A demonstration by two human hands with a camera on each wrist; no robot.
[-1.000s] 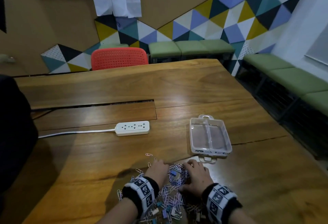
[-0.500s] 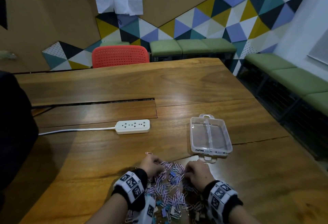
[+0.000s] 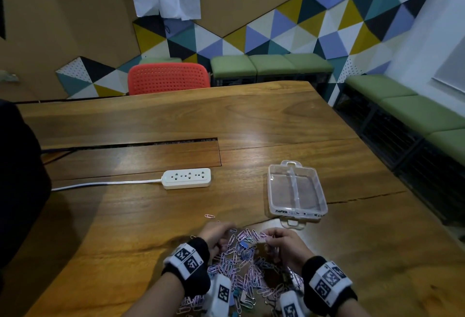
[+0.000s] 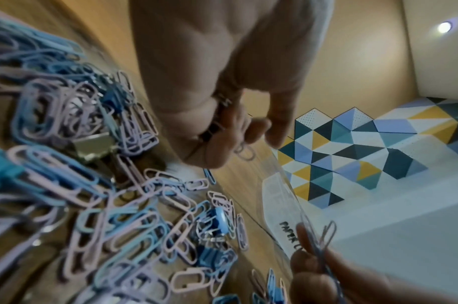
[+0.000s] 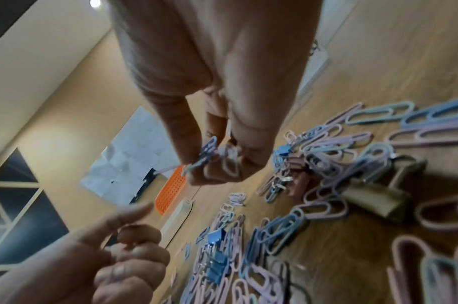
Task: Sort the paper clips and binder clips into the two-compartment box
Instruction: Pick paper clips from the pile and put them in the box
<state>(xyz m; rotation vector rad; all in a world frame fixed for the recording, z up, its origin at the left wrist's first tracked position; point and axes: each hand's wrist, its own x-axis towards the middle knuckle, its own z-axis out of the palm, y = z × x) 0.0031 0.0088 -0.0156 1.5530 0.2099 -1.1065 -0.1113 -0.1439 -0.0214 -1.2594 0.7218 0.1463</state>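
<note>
- Presently, your right hand (image 5: 217, 152) pinches a few pastel paper clips (image 5: 209, 150) between curled fingertips, raised above the heap.
- Your left hand (image 4: 222, 131) is curled round something small and dark, with one pale clip dangling; whether that is a binder clip cannot be told.
- The mixed heap of pink and blue wire paper clips and small metal binder clips (image 3: 241, 261) lies on the wooden table (image 3: 226, 120), between both wrists.
- The clear plastic two-compartment box (image 3: 297, 191) stands just beyond the heap, apparently empty.
- Recommendation: shake tangled clips apart before carrying; check each handful holds one kind; release low over the labelled compartment.
</note>
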